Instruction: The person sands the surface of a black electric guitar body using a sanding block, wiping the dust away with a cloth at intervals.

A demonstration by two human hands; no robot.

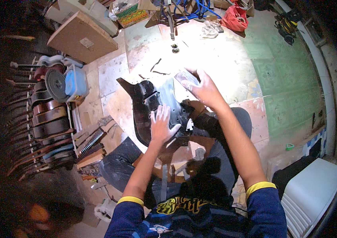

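A black electric guitar body (140,107) lies across my lap, with pale dust streaked over its right part and cavities in its face. My left hand (161,127) is spread on the body near its middle, whitened fingers apart and holding nothing. Just above the body's upper right, my right hand (200,89) grips a flat grey rectangular block (183,76), its thumb on the near face. Whether the block touches the body I cannot tell. Thin dark strips (160,73) lie on the floor beyond the body.
Guitars in a rack (49,127) line the left, beside a plastic tub (79,85). A cardboard box (71,35), red bag (234,20) and blue tubing (200,10) lie at the back. Tools (93,144) are by my left knee; a white appliance (315,198) stands at lower right.
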